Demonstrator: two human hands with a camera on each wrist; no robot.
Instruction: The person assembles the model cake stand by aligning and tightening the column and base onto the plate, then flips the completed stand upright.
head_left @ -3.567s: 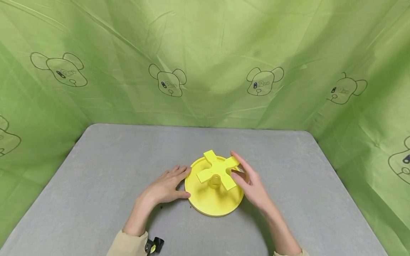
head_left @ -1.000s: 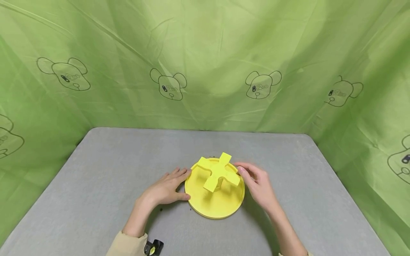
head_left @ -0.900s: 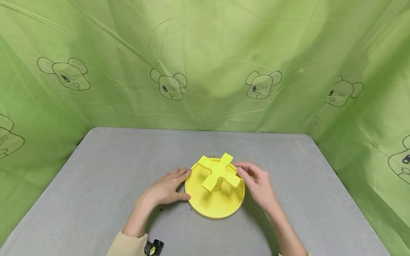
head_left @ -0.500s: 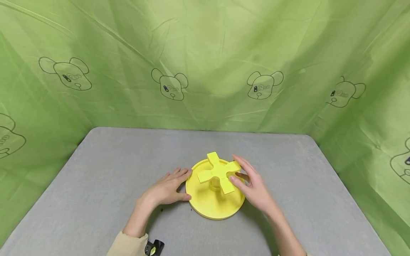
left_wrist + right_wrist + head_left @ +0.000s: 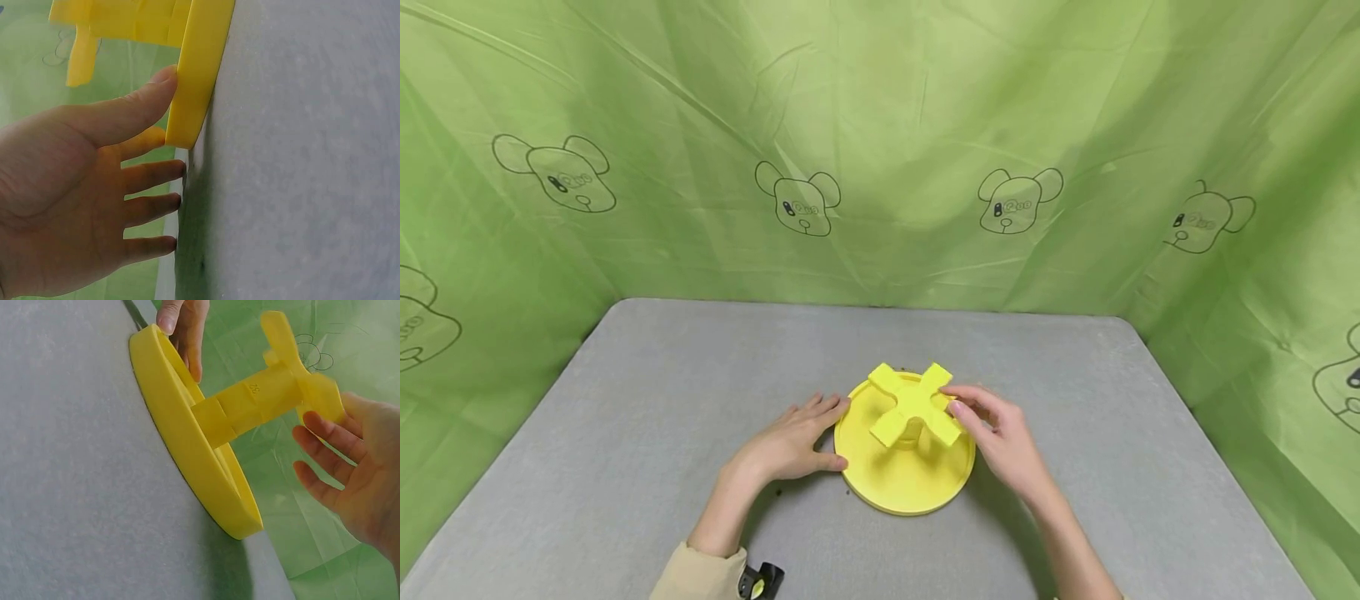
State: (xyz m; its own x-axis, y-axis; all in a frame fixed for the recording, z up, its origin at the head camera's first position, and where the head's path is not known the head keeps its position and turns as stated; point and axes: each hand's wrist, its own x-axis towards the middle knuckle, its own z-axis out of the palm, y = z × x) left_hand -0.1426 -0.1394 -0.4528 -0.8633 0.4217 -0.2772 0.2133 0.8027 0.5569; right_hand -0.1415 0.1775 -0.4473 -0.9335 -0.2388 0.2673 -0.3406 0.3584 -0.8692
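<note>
A yellow round base [image 5: 895, 487] with a raised rim lies on the grey table. From its middle rises a short yellow post [image 5: 256, 400], marked 32. On top of the post sits a yellow four-armed cross handle [image 5: 916, 400]. My left hand [image 5: 782, 442] rests by the base's left edge, its fingers straight, thumb and index touching the rim. At the right side of the cross, the thumb and bent index of my right hand [image 5: 1003, 433] hold one arm near its end. Its other fingers are loosely bent in the right wrist view, where the thumb is mostly hidden.
A green curtain [image 5: 887, 267] with line-drawn bear heads surrounds the grey table [image 5: 700, 350] at the back and sides. A black device [image 5: 762, 581] is strapped at the left wrist. Small dark specks lie on the table near the left hand.
The cross handle has turned clockwise over the last half second, with my right hand's thumb and index drawing closer together. My left hand and the base have stayed in place.
</note>
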